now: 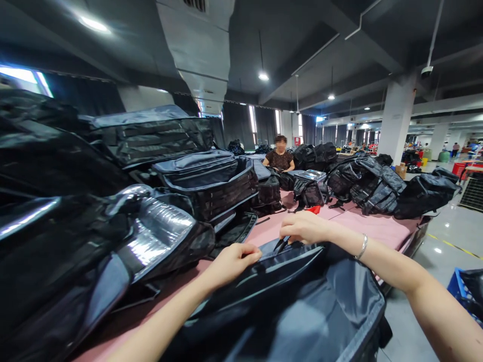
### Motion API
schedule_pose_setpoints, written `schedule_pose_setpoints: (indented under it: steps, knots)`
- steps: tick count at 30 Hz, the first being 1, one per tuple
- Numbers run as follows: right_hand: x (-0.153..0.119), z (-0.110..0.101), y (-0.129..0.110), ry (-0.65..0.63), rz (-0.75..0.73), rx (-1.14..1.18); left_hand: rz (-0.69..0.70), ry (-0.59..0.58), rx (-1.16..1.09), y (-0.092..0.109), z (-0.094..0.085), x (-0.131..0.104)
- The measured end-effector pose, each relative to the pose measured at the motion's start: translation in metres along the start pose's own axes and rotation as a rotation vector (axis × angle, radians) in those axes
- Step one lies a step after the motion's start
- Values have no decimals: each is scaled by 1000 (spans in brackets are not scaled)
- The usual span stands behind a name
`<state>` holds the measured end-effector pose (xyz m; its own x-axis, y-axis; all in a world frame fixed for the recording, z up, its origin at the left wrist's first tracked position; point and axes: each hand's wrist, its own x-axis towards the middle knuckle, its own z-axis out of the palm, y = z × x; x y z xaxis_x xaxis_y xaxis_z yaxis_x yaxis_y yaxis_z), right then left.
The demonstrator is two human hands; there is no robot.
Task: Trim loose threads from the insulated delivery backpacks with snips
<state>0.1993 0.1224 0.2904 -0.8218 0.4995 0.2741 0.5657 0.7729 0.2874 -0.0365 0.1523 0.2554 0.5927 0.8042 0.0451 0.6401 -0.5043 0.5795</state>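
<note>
Left-hand heap: here at the far left, big black fabric bags (pixel 56 156) pile high on the pink-topped desk (pixel 377 227).
Foil-lined bag: next along, a dark bag with a shiny silver foil lining (pixel 162 223) gapes towards us.
Grey-rimmed bag: behind it sits a boxy black bag with webbing rows and a blue-grey lining (pixel 226 198), its top open.
Left hand: and the bare left hand (pixel 237 257) is pinching the rim of the bag in front, thumb against fingers.
Pointed tool: a small black two-pointed tool (pixel 279 245) dips right at that rim, perhaps snips or tweezers.
Person opposite: across the desk, a person in a dark patterned top (pixel 279 160) sits among more bags.
Bag in hand: the large black bag with a smooth blue-grey lining (pixel 298 322) is nearest the wearer, mouth wide open.
Right hand: the right hand (pixel 302 228), a silver bracelet (pixel 363 247) on its wrist, is curled around the tool.
Right-hand heap: dark camouflage-patterned bags (pixel 377 186) crowd the desk's far side.
Crate: down at the far right, a blue plastic crate (pixel 458 289) stands beside the desk.
Progress: the rim work looks under way, not finished; how much remains, and which heaped bags are done, I can't tell.
Out of sight: fingers cover the tool's grip, its tips blur into the dark rim, and the frame cuts off the bag's near end and the crate.
</note>
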Motion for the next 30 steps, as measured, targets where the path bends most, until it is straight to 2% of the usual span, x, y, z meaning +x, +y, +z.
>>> schedule_pose_setpoints:
  steps: [6,9,12,19,26,30]
  knots:
    - [6,9,7,-62,48,228,12,-4,16,-2,0,1]
    - [6,11,7,-14,68,257,13,1,10,-2,0,0]
    - [1,10,3,61,64,111,15,1,0,-1,0,0]
    - [-12,11,-12,82,43,-248,16,-4,7,-1,-1,0]
    - [-13,16,-15,170,25,-324,26,0,25,0,0,0]
    - [-14,17,-14,172,22,-352,26,7,19,0,-1,0]
